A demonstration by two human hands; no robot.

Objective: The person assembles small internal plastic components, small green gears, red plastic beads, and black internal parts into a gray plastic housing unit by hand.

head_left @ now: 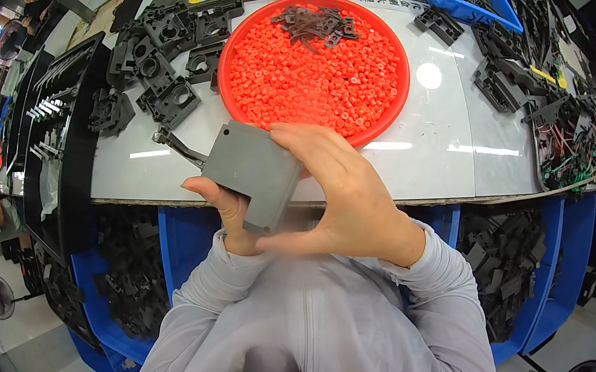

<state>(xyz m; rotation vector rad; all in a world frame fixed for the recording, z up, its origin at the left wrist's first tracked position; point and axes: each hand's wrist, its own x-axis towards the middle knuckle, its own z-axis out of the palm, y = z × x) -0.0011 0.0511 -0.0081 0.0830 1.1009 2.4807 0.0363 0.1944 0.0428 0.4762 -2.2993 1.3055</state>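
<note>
Grey block (251,168) is up in front of the chest, over the worktop's near edge, just below the red tray (402,94). Left hand (238,227) grips it from the lower left, thumb by the notch, other fingers hidden behind. Right hand (350,193) is spread in a wide C round the right side, fingertips at the top edge, thumb near the bottom corner; can't tell if it's pressing. For good handling, I'd let the left hand bear the weight, steady with the right, hold the broad face level and leave the corner hole clear of fingers. Dark lever (182,148) sticks out on the left, meeting the block's side; can't tell if attached, so best not to knock it. Likely main obstacle: the tray, close ahead, loaded with small orange-red caps (304,81) plus a heap of dark clips (319,23); a dip forward could scatter them. Dark moulded parts (156,66) crowd the worktop (431,143) on the left, with a black rack (77,149) beyond. Far right: tangled wires (578,147). Blue bins (565,274) of dark parts sit below both sides, so elbow room looks tight.
</note>
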